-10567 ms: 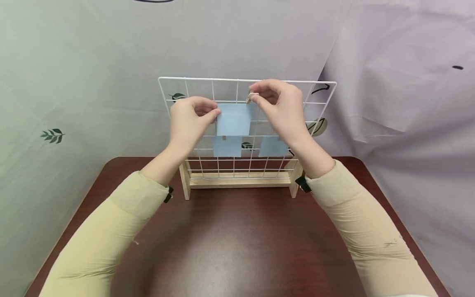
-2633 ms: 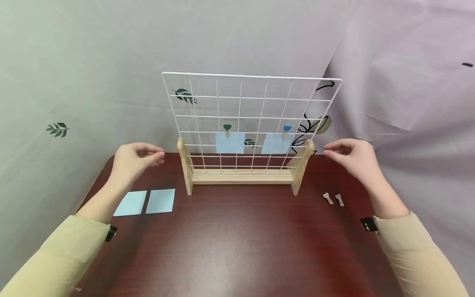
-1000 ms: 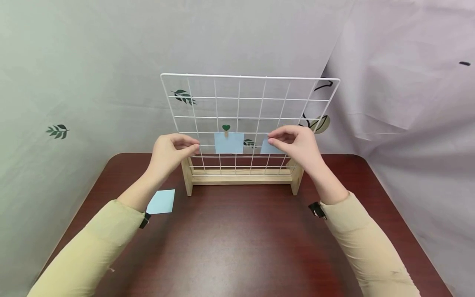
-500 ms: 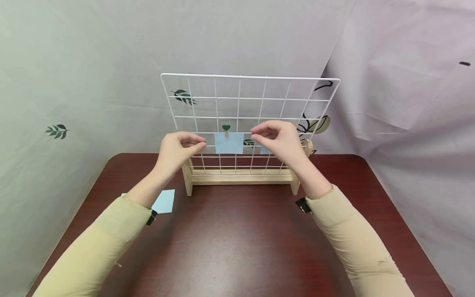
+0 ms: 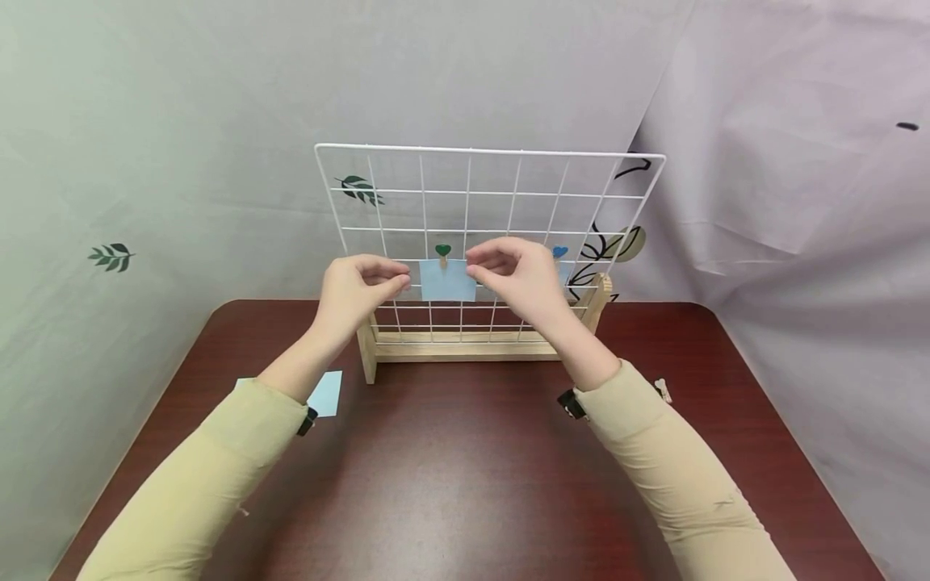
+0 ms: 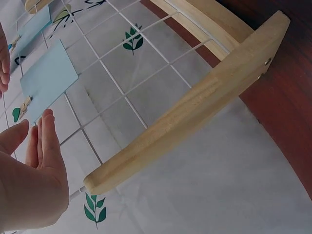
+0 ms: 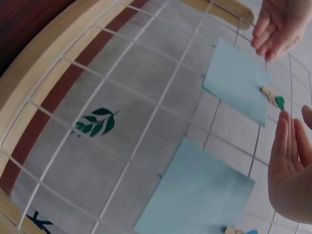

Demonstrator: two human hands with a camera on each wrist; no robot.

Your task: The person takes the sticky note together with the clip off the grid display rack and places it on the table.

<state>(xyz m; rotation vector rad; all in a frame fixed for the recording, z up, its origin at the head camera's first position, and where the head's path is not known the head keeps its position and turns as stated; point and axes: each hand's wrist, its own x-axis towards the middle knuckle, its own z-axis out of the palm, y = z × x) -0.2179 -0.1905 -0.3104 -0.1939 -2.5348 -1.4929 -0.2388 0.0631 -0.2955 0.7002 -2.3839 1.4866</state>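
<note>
A light-blue paper note (image 5: 447, 284) hangs on the white wire grid (image 5: 490, 151) under a small wooden clip with a green heart (image 5: 443, 252). At its left edge is my left hand (image 5: 353, 292), thumb and fingers apart with nothing between them. My right hand (image 5: 525, 278) is at the note's upper right, its fingertips overlapping the edge in the head view. The right wrist view shows those fingers (image 7: 282, 141) straight, close by the green heart; contact is unclear. A second blue note (image 7: 195, 190) with a blue-heart clip (image 5: 559, 252) hangs to the right, partly behind my right hand.
The grid stands in a wooden base (image 5: 465, 349) on a dark red table (image 5: 436, 452). Blue notes (image 5: 327, 395) lie at the left, partly covered by my left forearm. A pale clip (image 5: 663, 390) lies at the right beside my right sleeve.
A note held against the upper grid 10.6 s ago is off it. During the last second my right hand moves left from the blue-heart note to the green-heart one; my left hand shifts slightly right.
</note>
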